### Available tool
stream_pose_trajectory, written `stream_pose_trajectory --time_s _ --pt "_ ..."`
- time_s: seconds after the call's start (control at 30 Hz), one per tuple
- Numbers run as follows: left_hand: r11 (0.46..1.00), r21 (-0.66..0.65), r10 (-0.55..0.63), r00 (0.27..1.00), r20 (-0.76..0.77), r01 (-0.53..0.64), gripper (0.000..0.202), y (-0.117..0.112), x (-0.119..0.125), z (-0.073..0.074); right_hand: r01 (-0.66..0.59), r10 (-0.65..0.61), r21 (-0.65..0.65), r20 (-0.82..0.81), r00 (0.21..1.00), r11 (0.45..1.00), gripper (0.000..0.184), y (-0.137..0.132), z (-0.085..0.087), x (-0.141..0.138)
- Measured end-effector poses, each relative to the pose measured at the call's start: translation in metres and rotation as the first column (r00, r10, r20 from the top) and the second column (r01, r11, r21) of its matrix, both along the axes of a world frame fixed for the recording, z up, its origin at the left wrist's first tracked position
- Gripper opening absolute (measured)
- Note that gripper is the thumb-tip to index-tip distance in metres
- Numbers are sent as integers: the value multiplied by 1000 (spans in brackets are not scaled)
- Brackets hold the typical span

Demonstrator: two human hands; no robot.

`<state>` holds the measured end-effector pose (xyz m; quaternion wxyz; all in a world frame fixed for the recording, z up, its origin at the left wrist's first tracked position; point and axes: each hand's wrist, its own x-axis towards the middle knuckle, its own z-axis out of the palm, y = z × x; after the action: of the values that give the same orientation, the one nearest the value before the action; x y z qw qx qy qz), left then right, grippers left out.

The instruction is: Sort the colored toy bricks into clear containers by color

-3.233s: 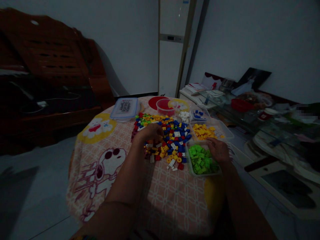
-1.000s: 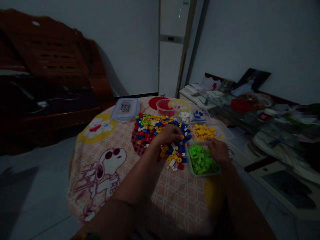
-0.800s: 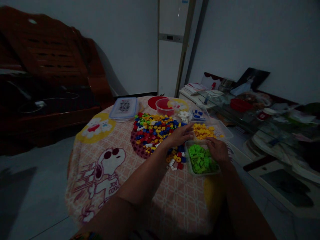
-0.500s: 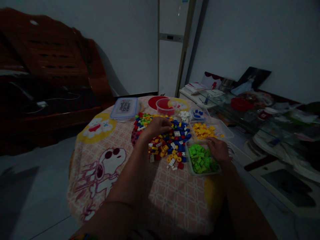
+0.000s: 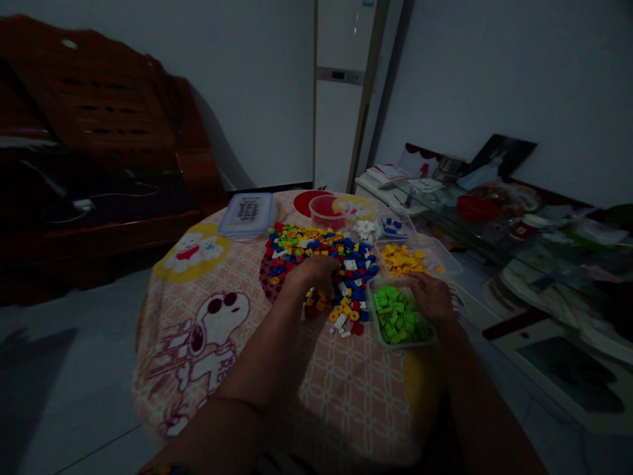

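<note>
My left hand is over a mixed pile of toy building bricks, its fingers bent down among the pieces. Their tips are dark and partly hidden, so whether they pinch a brick cannot be told. The pile holds red, blue, yellow, white and green pieces. My right hand is closed on the rim of a clear plastic box of green bricks, at its far right corner. Just behind that box stands another clear box with yellow bricks in it.
Blue bricks lie in a clear container beside a small heap of white bricks. A round clear tub and a blue-edged lidded box stand at the back of the cloth-covered table. A cluttered glass stand is at right.
My left hand has come down and toward me over the pile, uncovering bricks at its back. My right hand keeps its place at the green bricks' box.
</note>
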<state>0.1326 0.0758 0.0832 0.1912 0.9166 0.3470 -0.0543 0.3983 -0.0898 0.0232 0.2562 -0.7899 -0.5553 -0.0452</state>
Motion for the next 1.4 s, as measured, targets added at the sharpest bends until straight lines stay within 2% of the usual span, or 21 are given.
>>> stream_pose_trajectory --time_s 0.17,0.33,0.4,0.5,0.57,0.67,0.77,0.93,1.07,1.17,1.23,1.3,1.37,1.4 --pt "997 -14 74 992 103 -73 28 17 -13 -8 24 -24 -13 2 1000 1000 39 0 1 -2" --pt "986 -13 165 970 177 -166 19 26 -26 -5 20 -20 -10 20 1000 1000 39 0 -2 0" --pt "989 -58 147 973 176 -139 17 24 -27 -2 20 -20 -6 22 1000 1000 38 1 -3 1" --pt "987 -139 98 990 102 -84 27 20 -24 -1 23 -23 -3 12 1000 1000 38 1 -3 2" --pt "986 -135 103 993 60 -95 31 16 -21 -3 21 -21 -5 7 1000 1000 38 1 -2 1" --pt "989 -97 119 991 60 -113 27 16 -19 -5 13 -13 -7 14 1000 1000 37 0 -1 0" --pt "988 -128 103 985 136 -85 21 20 -23 -6 14 -14 -8 17 1000 1000 38 0 -2 1" --pt "967 -253 113 939 324 -30 24 29 -31 -7 15 -15 -13 1 1000 1000 38 0 -3 1" --pt "909 -414 158 894 420 34 22 29 -23 -16 28 -28 -1 7 1000 1000 39 1 -1 0" --pt "873 -483 229 816 531 70 20 21 0 -26 24 -24 9 15 1000 1000 38 1 -1 -1" --pt "861 -499 295 707 643 94 26 12 23 -33 15 -15 17 18 1000 1000 38 1 -1 -1" --pt "855 -493 337 550 764 161 41 1 47 -38 18 -18 10 15 1000 1000 38 1 -1 -1" --pt "851 -455 307 454 837 263 59 -6 63 -42 15 -15 3 11 1000 1000 39 0 -1 -1" --pt "854 -429 281 432 857 294 64 -7 66 -43 13 -13 2 10 1000 1000 40 0 -1 0"
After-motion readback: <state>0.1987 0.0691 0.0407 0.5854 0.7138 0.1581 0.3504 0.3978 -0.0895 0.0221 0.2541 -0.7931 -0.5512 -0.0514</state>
